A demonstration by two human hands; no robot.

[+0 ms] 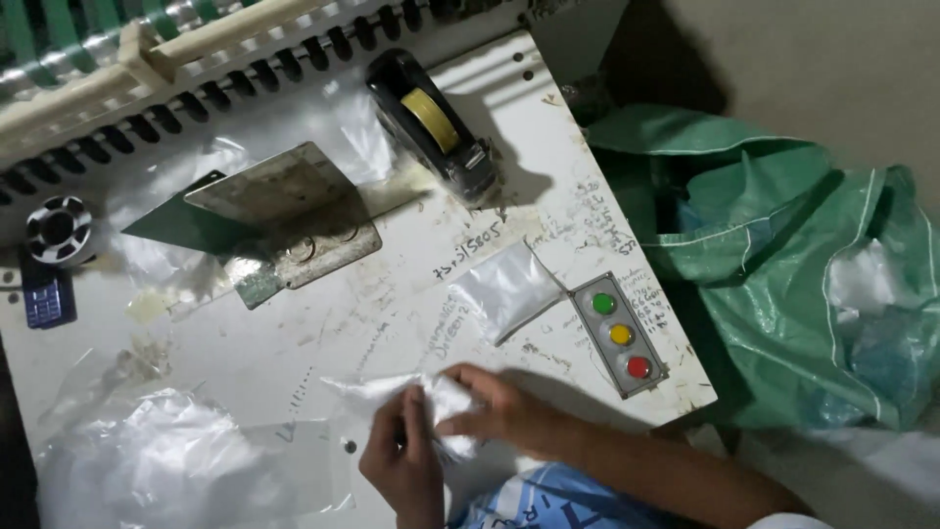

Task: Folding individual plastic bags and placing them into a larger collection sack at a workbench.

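Note:
Both my hands meet at the near edge of a white worktable [323, 333]. My left hand [403, 460] pinches a crumpled clear plastic bag [377, 390] from below. My right hand [494, 404] grips the same bag from the right, fingers curled over it. The bag spreads out to the left across the tabletop. Another small clear bag [504, 286] lies flat just beyond my right hand.
A black tape dispenser [436, 122] with yellow tape stands at the back. A metal bracket [284, 211] sits mid-table. A three-button panel [620, 333] is at the right edge. Loose clear plastic [157, 460] piles at front left. A phone [46, 294] and tape roll [57, 227] lie at left. A green sack [783, 264] is on the right.

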